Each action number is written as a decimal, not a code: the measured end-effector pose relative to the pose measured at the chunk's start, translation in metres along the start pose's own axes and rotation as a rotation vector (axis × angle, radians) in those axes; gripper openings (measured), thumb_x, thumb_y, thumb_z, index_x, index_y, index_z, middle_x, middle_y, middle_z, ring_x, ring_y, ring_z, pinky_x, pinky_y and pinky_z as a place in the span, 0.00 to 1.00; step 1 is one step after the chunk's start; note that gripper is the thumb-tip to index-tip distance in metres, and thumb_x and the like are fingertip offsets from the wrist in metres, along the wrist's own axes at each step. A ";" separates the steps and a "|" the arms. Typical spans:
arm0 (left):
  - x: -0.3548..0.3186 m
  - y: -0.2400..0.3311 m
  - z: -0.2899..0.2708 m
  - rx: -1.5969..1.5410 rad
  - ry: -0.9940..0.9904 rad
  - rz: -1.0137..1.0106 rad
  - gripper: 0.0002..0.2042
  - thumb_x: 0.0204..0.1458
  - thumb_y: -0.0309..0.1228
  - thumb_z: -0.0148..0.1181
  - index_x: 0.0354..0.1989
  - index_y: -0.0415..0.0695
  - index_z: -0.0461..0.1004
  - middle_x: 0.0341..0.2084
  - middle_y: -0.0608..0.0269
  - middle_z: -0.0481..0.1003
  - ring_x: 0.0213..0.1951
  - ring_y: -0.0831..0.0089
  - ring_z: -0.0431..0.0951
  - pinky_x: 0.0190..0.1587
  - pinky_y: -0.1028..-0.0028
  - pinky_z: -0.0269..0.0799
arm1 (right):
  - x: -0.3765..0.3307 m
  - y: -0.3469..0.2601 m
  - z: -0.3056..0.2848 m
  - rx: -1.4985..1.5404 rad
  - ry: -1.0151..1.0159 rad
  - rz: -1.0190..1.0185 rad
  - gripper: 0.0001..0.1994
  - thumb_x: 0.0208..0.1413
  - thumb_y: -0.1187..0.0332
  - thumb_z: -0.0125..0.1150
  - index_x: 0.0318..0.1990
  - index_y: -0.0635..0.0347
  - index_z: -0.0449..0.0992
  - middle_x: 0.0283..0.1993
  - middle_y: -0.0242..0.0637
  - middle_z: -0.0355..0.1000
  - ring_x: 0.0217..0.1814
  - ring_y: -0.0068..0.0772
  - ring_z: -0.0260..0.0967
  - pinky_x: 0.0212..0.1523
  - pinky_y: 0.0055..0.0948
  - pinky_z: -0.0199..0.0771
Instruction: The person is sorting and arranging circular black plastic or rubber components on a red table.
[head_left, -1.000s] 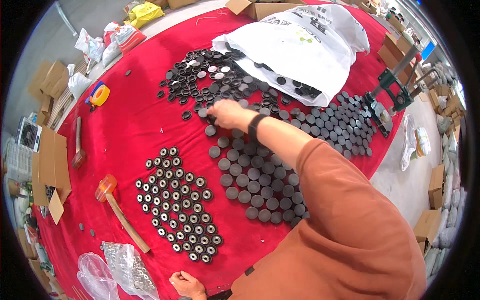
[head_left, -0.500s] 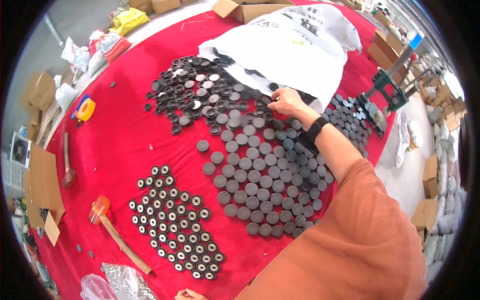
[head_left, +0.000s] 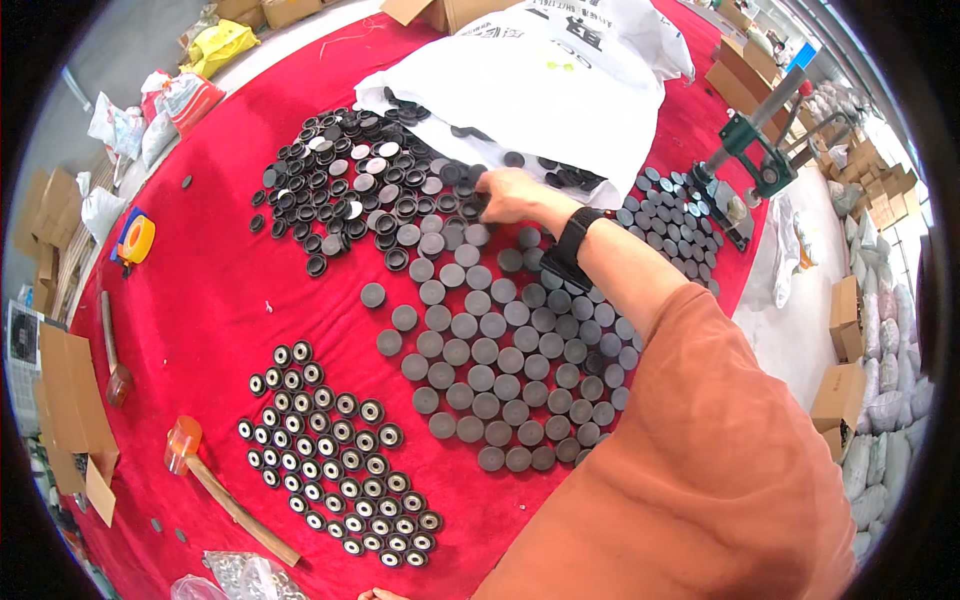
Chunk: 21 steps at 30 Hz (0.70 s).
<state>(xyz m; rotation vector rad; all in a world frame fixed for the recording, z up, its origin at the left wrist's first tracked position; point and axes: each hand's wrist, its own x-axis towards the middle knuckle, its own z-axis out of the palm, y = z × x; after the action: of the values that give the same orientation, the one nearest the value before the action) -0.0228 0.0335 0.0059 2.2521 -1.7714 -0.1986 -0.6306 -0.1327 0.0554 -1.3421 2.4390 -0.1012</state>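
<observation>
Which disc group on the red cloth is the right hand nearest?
The jumbled heap beside the white bag; the right hand is at its edge. Many of its pieces show empty hollows, unlike the flat grey discs or metal-centred ones.

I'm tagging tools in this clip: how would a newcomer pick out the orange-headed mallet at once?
On the red cloth, find the patch of black discs with metal centres at lower left. The mallet lies just left of it, wooden handle slanting down to the right. Its see-through orange head sets it apart from the darker-headed mallet farther up.
</observation>
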 end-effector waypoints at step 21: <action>0.002 0.020 -0.013 0.182 -0.036 0.071 0.13 0.48 0.39 0.52 0.31 0.39 0.71 0.28 0.48 0.71 0.33 0.52 0.72 0.35 0.59 0.67 | -0.033 0.013 -0.015 0.055 -0.167 0.027 0.24 0.31 0.64 0.67 0.41 0.64 0.74 0.33 0.48 0.74 0.38 0.46 0.72 0.39 0.35 0.73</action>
<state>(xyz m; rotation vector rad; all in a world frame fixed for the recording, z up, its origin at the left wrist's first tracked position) -0.0375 0.0290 0.0244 2.3160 -1.9574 -0.0667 -0.6303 -0.0997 0.0756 -1.2411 2.2978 -0.0474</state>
